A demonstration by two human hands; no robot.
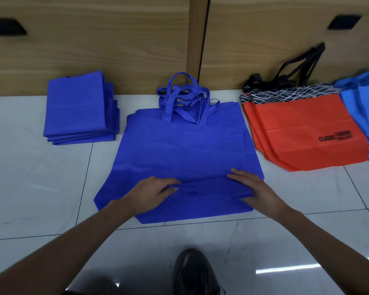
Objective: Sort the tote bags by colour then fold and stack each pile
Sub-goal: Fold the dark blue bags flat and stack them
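Top royal-blue tote bag (185, 150) lies under both hands: left hand (153, 193) pinches its raised fold, right hand (255, 188) presses flat-fingered just beside, likely creasing it. The folded stack (79, 109) sits well beyond the left fingertips.

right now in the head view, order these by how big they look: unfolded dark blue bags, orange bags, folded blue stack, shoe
1. unfolded dark blue bags
2. orange bags
3. folded blue stack
4. shoe: looks smallest, but it is cropped and nearest the camera, so unsure
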